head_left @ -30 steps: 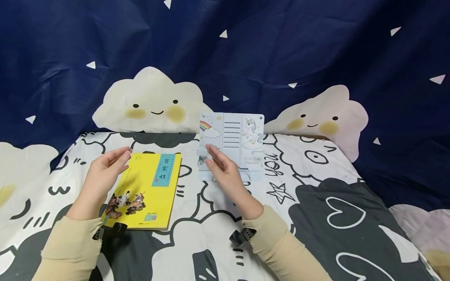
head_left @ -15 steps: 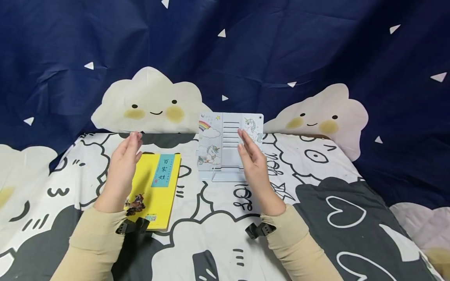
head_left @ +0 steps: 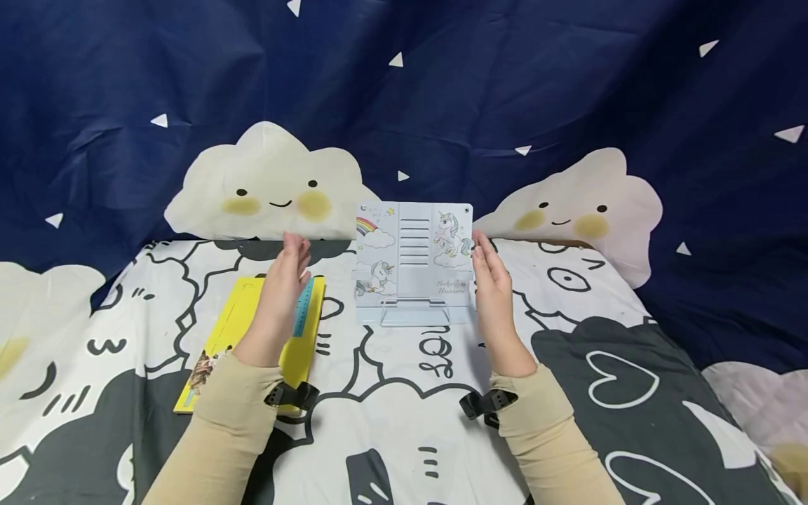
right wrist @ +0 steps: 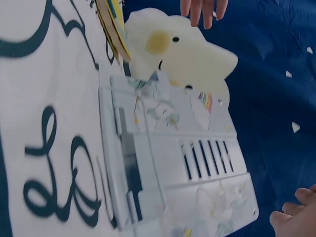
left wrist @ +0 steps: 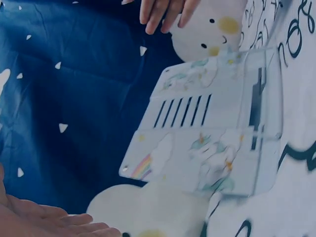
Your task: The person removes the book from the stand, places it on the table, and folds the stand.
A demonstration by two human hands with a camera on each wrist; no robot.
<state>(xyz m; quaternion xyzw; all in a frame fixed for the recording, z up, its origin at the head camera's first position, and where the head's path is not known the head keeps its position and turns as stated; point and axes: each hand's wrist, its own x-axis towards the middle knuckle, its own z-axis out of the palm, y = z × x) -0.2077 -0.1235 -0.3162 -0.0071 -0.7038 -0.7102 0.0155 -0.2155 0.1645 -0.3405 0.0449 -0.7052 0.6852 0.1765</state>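
Note:
A pale metal book stand (head_left: 414,280) with unicorn and rainbow prints and slots down its middle stands upright on the bedding. My right hand (head_left: 495,301) is held up just beside its right edge, fingers straight; whether it touches the edge I cannot tell. To the stand's left, my left hand (head_left: 278,298) is raised over a yellow book (head_left: 230,308), fingers extended and nothing held. It covers much of the book's cover and blue title strip. In the left wrist view the fingers of the left hand (left wrist: 54,219) lie well apart from the stand (left wrist: 197,133).
Black-and-white printed bedding (head_left: 391,435) spreads under everything. Behind it hangs a dark blue curtain (head_left: 473,91) with cloud and triangle prints. In the right wrist view the yellow book's edge (right wrist: 112,29) shows past the stand.
Both hands have moved right. My right hand has passed from in front of the stand to beside its right edge; my left has crossed the yellow book towards the stand.

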